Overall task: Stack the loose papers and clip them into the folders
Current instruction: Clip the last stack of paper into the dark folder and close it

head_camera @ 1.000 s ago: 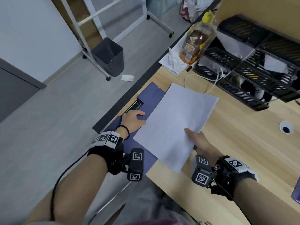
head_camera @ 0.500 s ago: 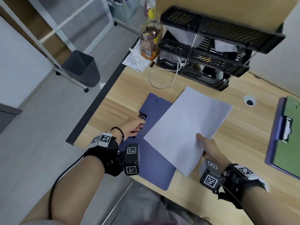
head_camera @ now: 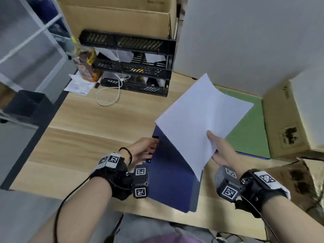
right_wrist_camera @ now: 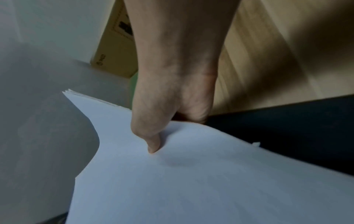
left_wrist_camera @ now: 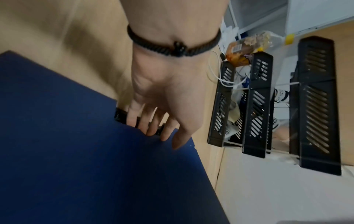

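Thumb on top, your right hand pinches the paper stack above the blue folder. Your left hand rests relaxed fingers on its black clip. Behind, the black tray rack holds loose sheets.

Bare counter is lying open along its left edge and centre. Black tray rack and white cable loop are blocking the far edge. Cardboard box is walling the right edge. Paper stack, held aloft, is overhanging the blue folder and green folder.
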A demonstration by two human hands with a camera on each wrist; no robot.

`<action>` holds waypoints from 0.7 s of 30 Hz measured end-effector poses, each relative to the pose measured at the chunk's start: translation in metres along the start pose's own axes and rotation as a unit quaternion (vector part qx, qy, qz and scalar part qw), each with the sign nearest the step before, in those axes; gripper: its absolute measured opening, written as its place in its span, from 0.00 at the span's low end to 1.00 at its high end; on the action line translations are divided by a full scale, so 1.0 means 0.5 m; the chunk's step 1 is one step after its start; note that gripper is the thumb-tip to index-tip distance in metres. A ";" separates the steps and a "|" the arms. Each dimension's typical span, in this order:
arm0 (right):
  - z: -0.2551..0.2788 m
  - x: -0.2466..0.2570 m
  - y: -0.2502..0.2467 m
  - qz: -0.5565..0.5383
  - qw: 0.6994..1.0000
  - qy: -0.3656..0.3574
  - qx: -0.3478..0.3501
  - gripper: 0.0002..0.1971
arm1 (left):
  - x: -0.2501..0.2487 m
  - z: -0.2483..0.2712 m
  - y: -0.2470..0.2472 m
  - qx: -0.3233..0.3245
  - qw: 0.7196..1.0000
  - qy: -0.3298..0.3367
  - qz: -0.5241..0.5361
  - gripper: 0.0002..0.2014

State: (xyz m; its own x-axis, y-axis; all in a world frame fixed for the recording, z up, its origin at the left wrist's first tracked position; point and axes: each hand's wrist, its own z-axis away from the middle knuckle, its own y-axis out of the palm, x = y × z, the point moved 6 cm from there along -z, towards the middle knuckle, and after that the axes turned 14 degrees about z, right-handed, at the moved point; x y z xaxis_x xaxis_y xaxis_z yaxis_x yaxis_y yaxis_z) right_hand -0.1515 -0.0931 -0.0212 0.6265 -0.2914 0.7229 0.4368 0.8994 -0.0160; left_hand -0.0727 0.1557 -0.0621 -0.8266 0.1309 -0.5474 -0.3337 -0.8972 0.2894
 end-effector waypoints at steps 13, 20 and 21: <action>0.004 0.052 0.261 0.032 0.993 -0.040 0.104 0.18 | -0.079 0.189 -0.021 0.140 0.983 0.083 0.085 0.13; -0.021 -0.063 0.313 0.121 0.991 0.043 0.047 0.20 | -0.072 0.209 -0.173 0.006 0.988 0.151 0.016 0.25; -0.023 -0.073 0.317 0.132 0.989 0.052 0.046 0.20 | -0.069 0.204 -0.196 -0.012 0.988 0.154 0.026 0.25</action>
State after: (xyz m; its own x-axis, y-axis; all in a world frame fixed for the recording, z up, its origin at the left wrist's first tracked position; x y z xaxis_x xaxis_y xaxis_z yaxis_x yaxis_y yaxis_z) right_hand -0.0975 0.0565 -0.0579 0.7757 -0.0707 0.6271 0.1923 0.9729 -0.1282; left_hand -0.0578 0.2820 0.0085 -0.6647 -0.0470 -0.7457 -0.2795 -0.9099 0.3066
